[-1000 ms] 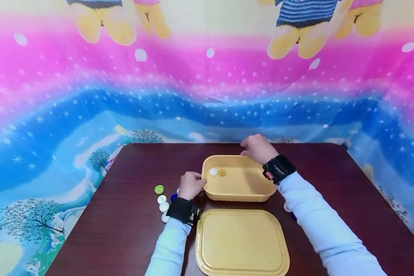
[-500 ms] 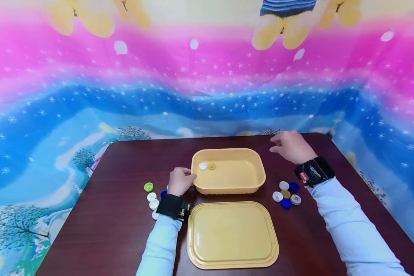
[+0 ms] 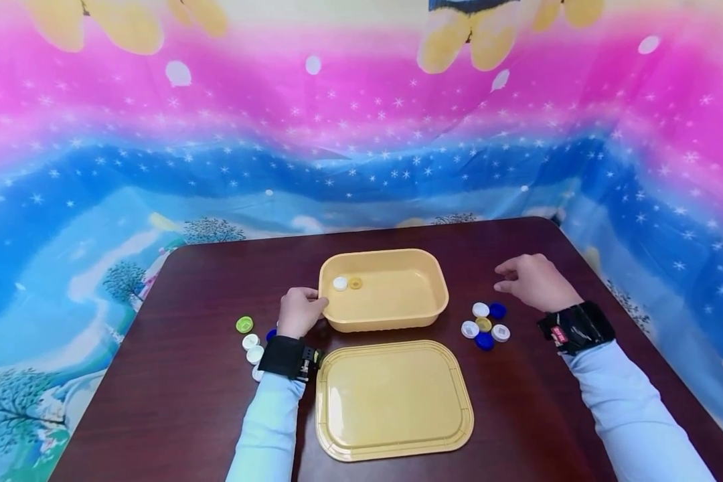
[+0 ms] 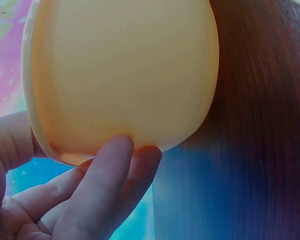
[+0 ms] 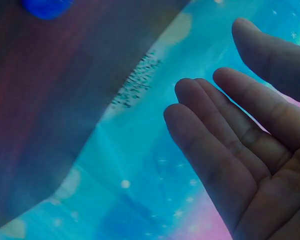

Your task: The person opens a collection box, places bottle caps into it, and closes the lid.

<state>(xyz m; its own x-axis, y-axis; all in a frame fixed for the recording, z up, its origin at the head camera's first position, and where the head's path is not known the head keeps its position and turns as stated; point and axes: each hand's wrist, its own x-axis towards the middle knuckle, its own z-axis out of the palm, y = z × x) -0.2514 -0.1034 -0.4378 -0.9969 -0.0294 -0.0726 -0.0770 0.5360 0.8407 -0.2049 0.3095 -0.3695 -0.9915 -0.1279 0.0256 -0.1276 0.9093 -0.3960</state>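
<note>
A yellow plastic box (image 3: 385, 323) stands on the table with a white bottle cap (image 3: 340, 284) and a yellow bottle cap (image 3: 355, 284) lying inside at its left. My left hand (image 3: 300, 312) grips the box's left end; in the left wrist view, fingers (image 4: 105, 170) lie against the outer wall and the thumb reaches over the rim. My right hand (image 3: 539, 282) hovers over the table's right side, holding nothing, its fingers (image 5: 210, 155) relaxed and apart from the thumb. Closest to it is a cluster of bottle caps: blue (image 3: 497, 310), white (image 3: 501, 333) and a yellow one (image 3: 484, 325) in the middle.
The box's yellow lid (image 3: 394, 402) lies flat in front of it. Left of my left wrist are a green cap (image 3: 244, 325), several white caps (image 3: 250, 342) and a blue cap (image 3: 271, 336), partly hidden. A printed cloth (image 3: 349, 154) hangs behind the table (image 3: 175, 375).
My right hand has moved from over the box's back right to beyond the right-hand caps, bringing them into full view. The left hand keeps its grip. The head view has shifted slightly.
</note>
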